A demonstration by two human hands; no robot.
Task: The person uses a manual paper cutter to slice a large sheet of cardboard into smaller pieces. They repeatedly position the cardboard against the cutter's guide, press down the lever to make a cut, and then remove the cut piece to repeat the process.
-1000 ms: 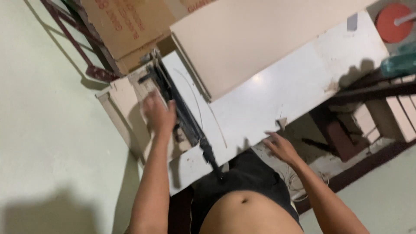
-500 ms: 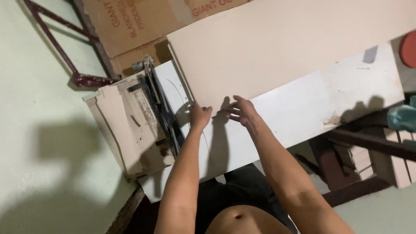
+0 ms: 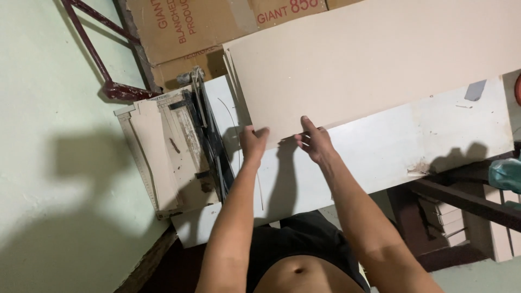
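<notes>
A person leans over a white bench point(image 3: 380, 152) and takes hold of a stack of large beige boards point(image 3: 380, 59) by its near edge. The left hand point(image 3: 252, 142) closes its grip on that edge close to the stack's near-left corner, thumb on top, fingers curled beneath. The right hand point(image 3: 313, 142) holds the same edge just beside the left, its thumb laid flat on the top board, the other fingers tucked below the edge. The boards lie flat across the far side of the bench and reach out of view past its right end; thin sheet edges show at the stack's left side.

Just left of the boards sits a paper cutter point(image 3: 173, 152), its pale, worn bed marked with a ruled scale and its dark blade arm point(image 3: 209, 135) running along the side nearest the stack. Beyond the boards, brown cardboard boxes point(image 3: 184, 27) with red printing lean against the wall, and a dark red metal frame point(image 3: 103, 59) stands on the pale green floor left of them. Right of the bench, below the boards, dark wooden rails point(image 3: 467, 201) and a bit of teal cloth point(image 3: 507, 173) are partly in view.
</notes>
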